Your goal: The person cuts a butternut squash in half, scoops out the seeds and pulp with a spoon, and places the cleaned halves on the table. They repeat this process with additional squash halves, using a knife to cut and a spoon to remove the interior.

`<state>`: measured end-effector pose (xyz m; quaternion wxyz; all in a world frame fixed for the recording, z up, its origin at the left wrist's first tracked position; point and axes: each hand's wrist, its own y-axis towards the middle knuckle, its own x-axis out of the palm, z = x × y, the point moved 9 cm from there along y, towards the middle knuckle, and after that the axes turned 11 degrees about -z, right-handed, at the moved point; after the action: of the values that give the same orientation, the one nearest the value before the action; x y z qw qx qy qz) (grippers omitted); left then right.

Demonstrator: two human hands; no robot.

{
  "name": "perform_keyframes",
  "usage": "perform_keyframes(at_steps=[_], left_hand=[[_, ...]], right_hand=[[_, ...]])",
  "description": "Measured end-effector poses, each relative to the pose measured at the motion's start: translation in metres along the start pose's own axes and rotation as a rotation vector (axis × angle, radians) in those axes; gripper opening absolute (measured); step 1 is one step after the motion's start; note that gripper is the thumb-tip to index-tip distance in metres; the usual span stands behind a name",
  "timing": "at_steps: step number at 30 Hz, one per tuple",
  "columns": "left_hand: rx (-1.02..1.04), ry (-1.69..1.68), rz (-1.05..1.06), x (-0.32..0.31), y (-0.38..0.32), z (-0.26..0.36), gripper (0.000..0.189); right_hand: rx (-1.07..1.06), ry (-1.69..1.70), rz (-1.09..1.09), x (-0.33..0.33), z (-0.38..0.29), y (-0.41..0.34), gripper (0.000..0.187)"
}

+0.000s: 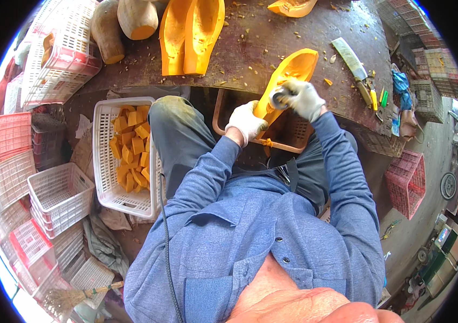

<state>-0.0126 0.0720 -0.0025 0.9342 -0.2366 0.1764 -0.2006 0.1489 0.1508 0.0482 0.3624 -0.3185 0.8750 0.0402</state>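
Note:
My left hand (245, 121), in a white knit glove, grips the narrow end of a peeled butternut squash half (301, 62). The half is tilted over the table's front edge, its hollow facing up. In my gloved right hand (305, 101) is a round metal scraping tool (279, 99), pressed against the flesh near the cavity; the fingers hide part of it. Beneath both hands, between my knees, sits an orange-brown plastic basket (283, 146) with bits of squash on its rim. Two more peeled halves (192, 40) lie side by side on the wooden table (249, 60).
A cleaver-like knife (350, 58) and yellow- and green-handled tools (374, 100) lie at right. Whole squashes (106, 32) stand at back left, another piece (292, 7) at the far edge. Squash chunks (132, 149) fill part of a white crate (102, 161) by my left leg.

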Motion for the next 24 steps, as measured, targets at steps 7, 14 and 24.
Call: perform_keyframes(at_steps=[7, 14, 24], left_hand=[[-0.002, 0.045, 0.017, 0.002, -0.005, -0.005, 0.069], [0.005, 0.022, 0.003, 0.000, -0.010, -0.001, 0.070], [0.003, 0.060, 0.032, 0.001, -0.009, -0.011, 0.071]], right_hand=[[0.248, -0.174, 0.092, -0.041, 0.029, 0.006, 0.023], [0.272, -0.191, 0.044, -0.039, 0.038, 0.013, 0.021], [0.118, -0.272, -0.090, -0.033, 0.023, 0.029, 0.023]])
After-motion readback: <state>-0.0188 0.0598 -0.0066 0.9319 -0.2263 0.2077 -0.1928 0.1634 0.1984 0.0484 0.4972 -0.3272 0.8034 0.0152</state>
